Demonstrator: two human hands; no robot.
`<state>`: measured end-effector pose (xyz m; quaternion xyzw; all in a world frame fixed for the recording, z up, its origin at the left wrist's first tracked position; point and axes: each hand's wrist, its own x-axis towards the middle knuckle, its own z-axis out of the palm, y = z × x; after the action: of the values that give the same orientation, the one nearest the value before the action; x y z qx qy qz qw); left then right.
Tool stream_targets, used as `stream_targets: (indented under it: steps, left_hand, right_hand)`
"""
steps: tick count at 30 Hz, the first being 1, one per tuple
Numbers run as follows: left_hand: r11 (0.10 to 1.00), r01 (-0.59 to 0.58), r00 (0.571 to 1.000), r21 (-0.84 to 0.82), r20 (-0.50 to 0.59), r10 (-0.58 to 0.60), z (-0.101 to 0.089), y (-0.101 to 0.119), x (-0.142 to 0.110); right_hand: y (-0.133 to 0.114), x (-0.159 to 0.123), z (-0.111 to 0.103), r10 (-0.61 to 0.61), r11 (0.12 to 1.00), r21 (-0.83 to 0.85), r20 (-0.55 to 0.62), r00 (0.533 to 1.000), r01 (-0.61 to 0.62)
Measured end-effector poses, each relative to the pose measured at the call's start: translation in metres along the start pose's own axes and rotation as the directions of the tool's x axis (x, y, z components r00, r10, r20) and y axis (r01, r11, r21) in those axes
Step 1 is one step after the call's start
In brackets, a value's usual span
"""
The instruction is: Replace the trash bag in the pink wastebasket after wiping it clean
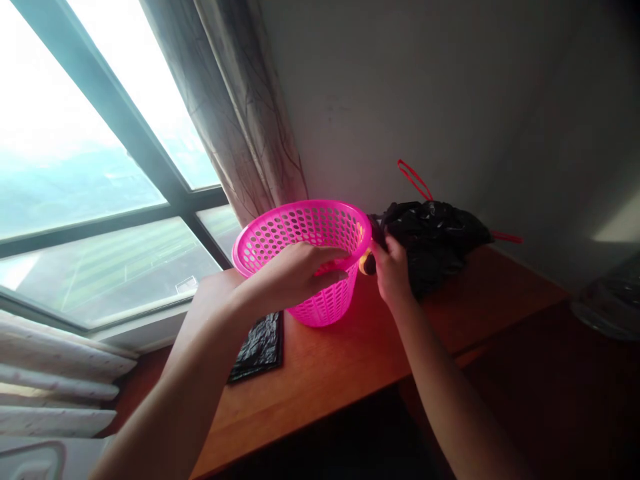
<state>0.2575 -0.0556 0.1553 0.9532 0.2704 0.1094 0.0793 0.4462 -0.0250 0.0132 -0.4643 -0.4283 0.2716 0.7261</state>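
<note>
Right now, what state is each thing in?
Pink basket: standing mouth up.
Black bag beside it: crumpled, bunched.
Flat black plastic: lying on the table.
Curtain: gathered beside the window.
Left hand: at the basket's rim, grip unclear.
Right hand: at the black bag, grip unclear.

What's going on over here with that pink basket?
A person has both bare hands at work over a wooden table. Their left hand holds the rim of the pink basket. Their right hand is beside it, at a crumpled black bag; its grip is unclear. Flat black plastic lies partly behind the left forearm.
</note>
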Motion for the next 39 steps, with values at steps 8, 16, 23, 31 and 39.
stream_targets:
  steps: [8, 16, 23, 31, 39]
  left_hand:
    - [0.990, -0.004, 0.997, -0.142, 0.076, 0.015, -0.009, -0.014, -0.023]
    - [0.972, 0.062, 0.991, -0.225, 0.126, -0.034, -0.019, -0.028, -0.039]
    - [0.991, 0.043, 0.996, -0.125, 0.081, -0.033, -0.028, -0.041, -0.047]
    - [0.997, 0.071, 0.997, 0.036, 0.032, -0.073, -0.032, -0.056, -0.056]
    - [0.988, 0.155, 0.986, 0.017, 0.061, -0.156, -0.038, -0.055, -0.063]
  right_hand:
    - [0.042, -0.045, -0.011, -0.066, 0.959, -0.277, 0.013, 0.998, 0.067]
    - [0.090, -0.064, -0.014, 0.265, 0.929, -0.283, 0.050, 0.963, -0.241]
    - [0.018, -0.017, -0.016, 0.043, 0.987, -0.158, 0.004, 0.999, -0.042]
    - [-0.012, -0.018, -0.009, -0.128, 0.984, -0.127, 0.005, 0.992, 0.127]
    - [0.000, -0.061, 0.005, -0.040, 0.987, -0.154, -0.027, 0.999, 0.035]
